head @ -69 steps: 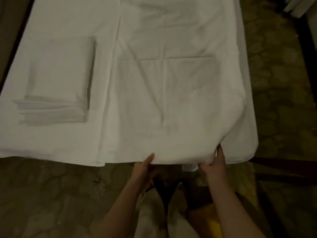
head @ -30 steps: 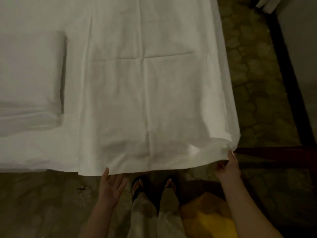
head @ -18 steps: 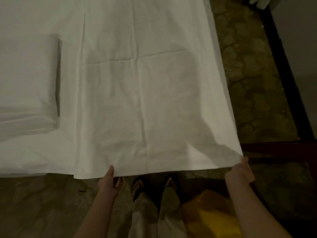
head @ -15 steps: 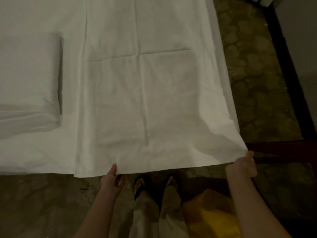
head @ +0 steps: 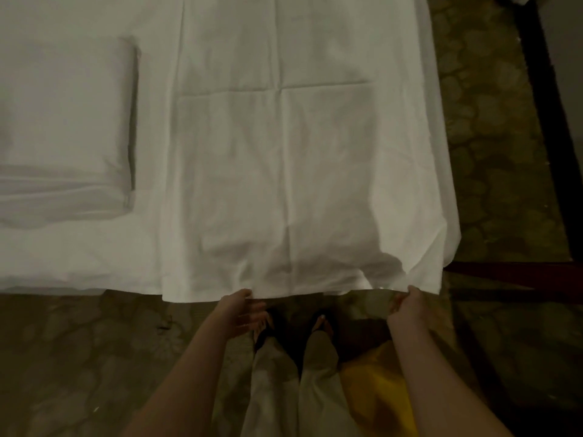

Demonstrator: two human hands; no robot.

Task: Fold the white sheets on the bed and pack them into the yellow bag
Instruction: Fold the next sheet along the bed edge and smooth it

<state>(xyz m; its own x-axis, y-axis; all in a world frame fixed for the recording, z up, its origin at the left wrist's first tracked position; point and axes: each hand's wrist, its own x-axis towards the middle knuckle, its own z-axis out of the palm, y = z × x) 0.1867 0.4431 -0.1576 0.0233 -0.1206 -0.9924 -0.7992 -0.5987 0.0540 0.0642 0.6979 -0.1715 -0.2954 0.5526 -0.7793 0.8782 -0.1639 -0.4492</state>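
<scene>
Fingers (head: 252, 313) of the left hand (head: 241, 312) are loosely spread under the near hem of the white sheet (head: 284, 171), thumb right at the edge; can't really tell if it's pinching the cloth or just touching it. Over on the right hand (head: 407, 305) the fingers are curled up around the hem near the sheet's right corner, gripping it, with the cloth puckered just above. That sheet lies flat on the bed (head: 79, 257), its near edge hanging over the side straight in front of both hands. A stack of folded sheets (head: 63, 134) sits on the bed off to the left, well apart from the hands. On the floor by the person's right leg there's the yellow bag (head: 375, 392), below the right forearm.
</scene>
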